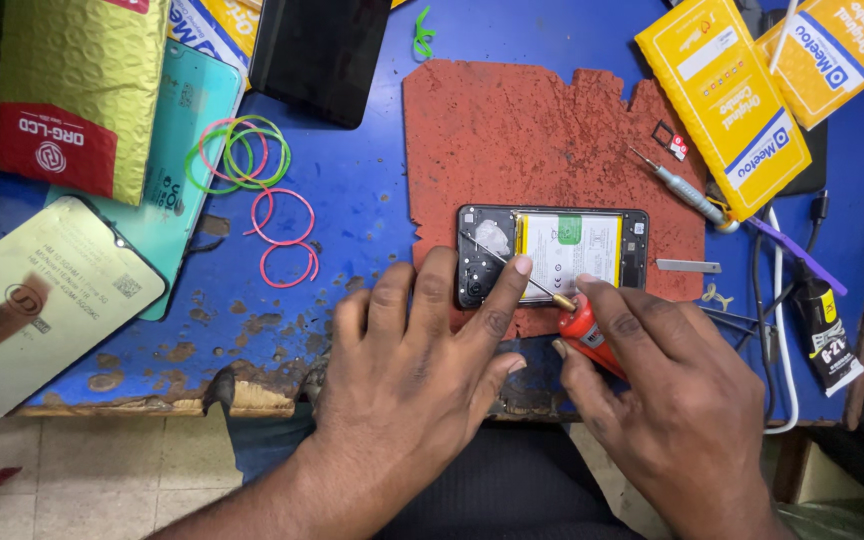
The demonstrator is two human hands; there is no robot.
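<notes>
An opened phone (572, 250) with its back cover off lies on a ragged red mat (532, 140), its white battery showing. My right hand (667, 395) grips a red-handled screwdriver (582, 330); the thin shaft runs up left to the phone's upper left corner. My left hand (412, 365) rests flat at the phone's near left edge, its index fingertip pressing on the phone beside the shaft.
Blue worn table (352, 190). Coloured rubber bands (252, 170) lie left of the mat. Yellow boxes (727, 100) and a second screwdriver (682, 190) sit at right, with a glue tube (827, 335), tweezers and cables. A screen panel (42, 300), teal back cover and padded envelope lie at left.
</notes>
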